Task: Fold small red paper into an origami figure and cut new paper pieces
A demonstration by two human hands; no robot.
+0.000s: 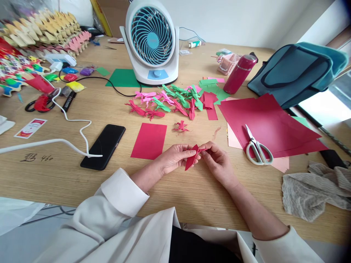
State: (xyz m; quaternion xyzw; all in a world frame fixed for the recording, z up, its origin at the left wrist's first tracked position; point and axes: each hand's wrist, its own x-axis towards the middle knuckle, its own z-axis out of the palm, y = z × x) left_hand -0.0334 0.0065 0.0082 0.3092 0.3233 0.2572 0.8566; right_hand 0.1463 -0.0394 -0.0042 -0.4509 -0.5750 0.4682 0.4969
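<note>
A folded red paper piece (192,159), narrow and pointed at its lower end, is held between my two hands above the table. My left hand (175,157) grips its body, thumb on top and fingers behind. At the upper right, my right hand (218,162) pinches a thin part of the same paper between thumb and fingertips. Just beyond my hands lies a small red folded paper figure (180,126). A flat red paper rectangle (149,141) rests beyond my left forearm.
Pink, green and red folded figures (170,99) lie heaped before a white fan (153,40). White-handled scissors (257,150) sit on large red sheets (274,120) at right, near a red bottle (240,75) and teal bag (296,73). A black phone (103,147) and white cable (41,142) are left.
</note>
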